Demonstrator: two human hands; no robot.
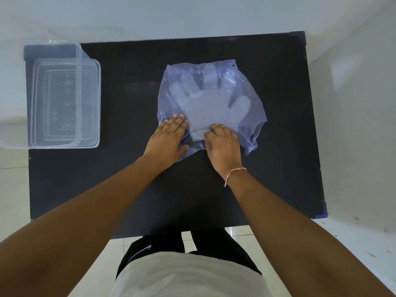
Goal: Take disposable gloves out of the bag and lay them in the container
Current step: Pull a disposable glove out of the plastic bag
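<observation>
A thin bluish plastic bag [246,86] lies flat in the middle of the black table. Through it shows a stack of clear disposable gloves [205,103], fingers pointing away from me. My left hand [167,142] rests flat on the bag's near left corner, fingers spread and pressing it down. My right hand [222,144] is at the bag's near edge, its fingertips curled onto the cuff end of the gloves at the bag's mouth. A clear rectangular container [94,103] stands at the table's left edge.
A clear lid [78,61] leans over the container, jutting past the table's left edge. The black table [128,189] sits on a pale tiled floor. My legs stand at its near edge.
</observation>
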